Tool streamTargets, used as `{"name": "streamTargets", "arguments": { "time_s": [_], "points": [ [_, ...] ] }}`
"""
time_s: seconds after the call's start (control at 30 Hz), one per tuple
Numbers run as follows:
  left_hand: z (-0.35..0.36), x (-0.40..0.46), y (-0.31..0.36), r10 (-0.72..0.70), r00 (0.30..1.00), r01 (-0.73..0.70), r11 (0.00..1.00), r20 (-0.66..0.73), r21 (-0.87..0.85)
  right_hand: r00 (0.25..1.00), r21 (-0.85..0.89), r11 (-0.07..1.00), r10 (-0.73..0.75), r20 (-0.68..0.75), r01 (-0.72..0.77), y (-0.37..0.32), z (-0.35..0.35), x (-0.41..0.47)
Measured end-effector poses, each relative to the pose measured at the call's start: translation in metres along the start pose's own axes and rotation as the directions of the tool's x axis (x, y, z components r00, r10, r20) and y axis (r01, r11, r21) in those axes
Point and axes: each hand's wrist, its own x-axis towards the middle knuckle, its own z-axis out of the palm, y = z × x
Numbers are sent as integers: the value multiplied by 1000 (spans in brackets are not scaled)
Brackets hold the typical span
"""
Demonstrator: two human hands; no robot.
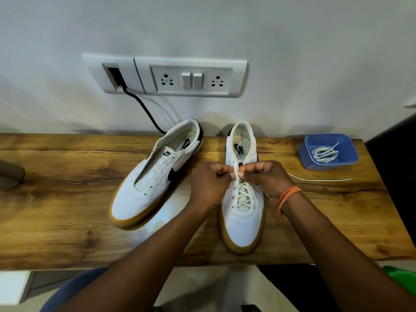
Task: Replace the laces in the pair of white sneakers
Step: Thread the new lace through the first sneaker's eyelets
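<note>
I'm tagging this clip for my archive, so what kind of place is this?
Probably a room in a home, at a desk or shelf set against a wall. A wood-grain table meets a plain white wall carrying a switch and socket panel, and the edge of a blue chair shows below. No workshop gear is visible.

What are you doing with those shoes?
I'm putting new laces in a pair of white sneakers. Both hands, the left hand and the right hand, pinch the lace over the right sneaker, which is laced partway up. The left sneaker has no lace yet. More lace lies in the blue tub on the wooden table.
</note>
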Motion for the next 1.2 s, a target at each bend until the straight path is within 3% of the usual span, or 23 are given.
{"name": "streamTargets", "arguments": {
  "time_s": [0.17, 0.33, 0.47, 0.53, 0.6, 0.73, 0.87, 1.0, 1.1, 1.2],
  "points": [
    [2, -4, 3, -13, 998, 11, 1000, -65, -25, 1000, -8, 999, 31, 3, -31, -2, 2, -2],
    [5, -1, 2, 48, 998, -43, 993, -35, 114, 1000, -86, 996, 2, -5, -2, -5, 1, -2],
    [4, 4, 5, 128, 990, -138, 930, 50, 340, 998, -249, 967, -58, -2, 56, -9, -1, -3],
    [-1, 5, 14, 145, 985, -170, 901, 91, 399, 993, -397, 913, -113, -19, 96, -10, -2, -3],
    [-11, 7, 24, 153, 984, -179, 904, 96, 390, 975, -597, 790, -215, -50, 143, -11, -1, -2],
    [-41, 22, 37, 187, 982, -172, 955, -37, 242, 969, -771, 628, -240, -60, 108, -19, 6, -8],
    [-62, 30, 41, 102, 981, -97, 995, -165, 35, 973, -791, 602, -226, -39, 108, -22, 7, -8],
    [-53, 25, 36, 44, 991, -30, 994, -128, 109, 973, -766, 626, -230, -5, 144, -18, 6, -1],
    [-45, 25, 20, -176, 980, 187, 975, -96, 118, 963, -722, 663, -268, 20, 199, -12, 1, 6],
    [-27, 15, 13, -388, 917, 388, 921, 93, 24, 963, -680, 703, -271, 12, 206, -19, -4, 6]
  ]
}}
